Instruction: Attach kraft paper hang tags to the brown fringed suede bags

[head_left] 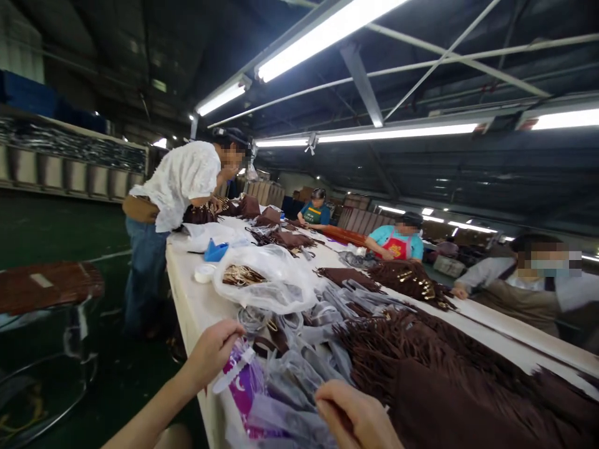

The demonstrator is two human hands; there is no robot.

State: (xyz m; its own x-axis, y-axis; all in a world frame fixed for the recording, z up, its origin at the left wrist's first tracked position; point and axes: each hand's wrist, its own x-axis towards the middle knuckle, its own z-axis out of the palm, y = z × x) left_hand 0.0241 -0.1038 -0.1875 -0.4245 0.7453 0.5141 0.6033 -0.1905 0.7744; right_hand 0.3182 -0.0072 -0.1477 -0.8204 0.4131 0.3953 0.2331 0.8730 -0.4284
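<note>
With left hand pinching a purple-printed clear plastic packet, right hand half-curled by grey translucent wrapping, can't tell if gripping; probably mid-handling, needs a light touch.

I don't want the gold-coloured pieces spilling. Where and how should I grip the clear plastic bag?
Probably by gathering the rim of the clear plastic bag from above, on the near side, where the left hand is: the film looks loose and its mouth gapes around the gold-coloured pieces; pulling one edge might spill them.
</note>
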